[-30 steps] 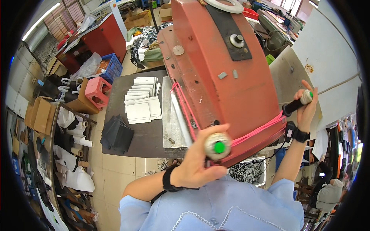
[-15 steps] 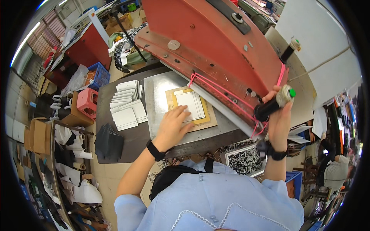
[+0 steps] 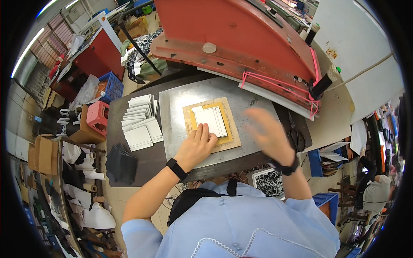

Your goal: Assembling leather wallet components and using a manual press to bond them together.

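My left hand (image 3: 198,145) rests with fingers outstretched on the near left edge of a yellow-framed board (image 3: 230,111) that looks like a cutting die, on a tan backing. A white rectangular piece (image 3: 208,120) lies on the board, just beyond the fingertips. To the right, over the metal plate (image 3: 172,101), my right hand (image 3: 270,136) is in the air, blurred by motion, fingers apart and nothing seen in it. Beyond it stands the red press arm (image 3: 232,34), with a black handle (image 3: 322,86) wound about by pink cord (image 3: 275,86).
Left on the dark table are white pieces (image 3: 144,133) in stacks and black pieces (image 3: 121,163). Scissors (image 3: 294,134) lie at the table's right. A pink stool (image 3: 98,117) and blue crate (image 3: 112,85) stand left; a tray of black-and-white scraps (image 3: 269,182) sits below the front edge.
My right hand has let go of the black handle and moved left and down toward the plate. The red press arm has swung away to the right, uncovering more plate. My left hand has shifted slightly nearer.
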`<state>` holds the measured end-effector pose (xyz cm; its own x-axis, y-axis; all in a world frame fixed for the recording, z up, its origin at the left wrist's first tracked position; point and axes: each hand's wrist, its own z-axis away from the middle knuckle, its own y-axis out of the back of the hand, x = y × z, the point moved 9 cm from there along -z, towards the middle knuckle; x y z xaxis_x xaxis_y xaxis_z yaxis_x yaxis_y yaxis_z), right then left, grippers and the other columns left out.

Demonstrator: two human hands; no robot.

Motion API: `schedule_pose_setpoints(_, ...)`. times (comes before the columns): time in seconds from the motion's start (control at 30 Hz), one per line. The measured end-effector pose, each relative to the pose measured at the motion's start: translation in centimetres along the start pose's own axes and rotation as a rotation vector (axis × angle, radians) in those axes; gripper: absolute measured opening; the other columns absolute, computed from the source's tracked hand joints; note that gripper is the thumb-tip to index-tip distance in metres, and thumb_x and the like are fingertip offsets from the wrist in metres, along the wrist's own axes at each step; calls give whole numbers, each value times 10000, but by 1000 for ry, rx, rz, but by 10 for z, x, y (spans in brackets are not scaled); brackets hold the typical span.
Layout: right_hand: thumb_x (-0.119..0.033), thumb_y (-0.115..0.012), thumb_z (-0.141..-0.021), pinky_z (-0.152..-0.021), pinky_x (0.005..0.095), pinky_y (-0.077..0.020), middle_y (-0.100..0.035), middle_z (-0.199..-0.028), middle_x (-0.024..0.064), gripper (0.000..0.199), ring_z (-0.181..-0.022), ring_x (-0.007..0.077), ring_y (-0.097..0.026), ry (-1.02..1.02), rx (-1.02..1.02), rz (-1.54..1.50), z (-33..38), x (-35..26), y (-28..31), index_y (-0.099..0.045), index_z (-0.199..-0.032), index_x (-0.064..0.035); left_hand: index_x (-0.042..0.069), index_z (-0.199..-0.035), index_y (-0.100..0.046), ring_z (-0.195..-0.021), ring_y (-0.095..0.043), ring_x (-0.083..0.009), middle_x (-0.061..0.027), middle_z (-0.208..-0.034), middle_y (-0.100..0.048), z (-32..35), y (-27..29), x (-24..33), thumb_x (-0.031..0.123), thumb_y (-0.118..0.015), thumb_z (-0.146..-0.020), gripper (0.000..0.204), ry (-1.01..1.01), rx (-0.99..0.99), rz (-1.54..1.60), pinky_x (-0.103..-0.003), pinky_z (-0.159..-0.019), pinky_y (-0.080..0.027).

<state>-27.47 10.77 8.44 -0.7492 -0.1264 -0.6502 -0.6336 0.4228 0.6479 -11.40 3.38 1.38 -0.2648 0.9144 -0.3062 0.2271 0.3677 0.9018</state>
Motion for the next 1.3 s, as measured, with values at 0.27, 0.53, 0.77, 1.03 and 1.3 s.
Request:
schedule_pose_setpoints(0.27, -173, -629, -900, -825, 403, -514, -682, -1093, 129, 341, -1004, 297, -634, 237, -243, 166, -23, -3, -106, -629, -1202, -13, 0, -1175, -549, -1144, -622, -324, -213, -1278, -603, 1, 17, -36, 79, -610, -897, 295, 243, 132, 502, -382, -940, -502)
schedule_pose_setpoints(0.53, -164, -617, -992, -684, 224, -558, -718, -954, 47, 257, -760, 87, -658, -306, -213, -762, -39, -6, -41, -689, -1156, 20, -5, -1114, -622, -954, -630, -182, -99, -1005, -675, 45, 58, -99, 148, -622, -978, 205, 780, 452, 1227, -303, -881, -484)
schedule_pose_setpoints(0.77, -166, -612, -996, -622, 222, -555, -710, -964, 65, 294, -705, 103, -654, -428, -162, -839, 1, -12, -50, -654, -1242, -10, -1, -1060, -621, -880, -654, -100, -66, -1008, -702, 32, 47, -46, 57, -701, -925, 168, 769, 179, 1811, -242, -827, -512)
schedule_pose_setpoints(1.03, -193, -541, -1032, -639, 250, -572, -707, -996, 84, 262, -889, 109, -667, -555, -16, -993, 32, 19, -64, -657, -1147, 12, 1, -937, -665, -956, -653, -227, -109, -1116, -668, 21, 92, -34, 12, -771, -821, 158, 440, 384, 1075, -315, -846, -532)
schedule_pose_setpoints(1.3, -184, -525, -1041, -732, 216, -500, -730, -953, 50, 237, -889, 62, -622, -366, 210, -400, 49, 8, -8, -652, -1101, 7, 42, -851, -673, -900, -615, -257, -66, -996, -633, 13, 118, 3, -7, -822, -704, 215, 84, 454, 830, -360, -805, -486)
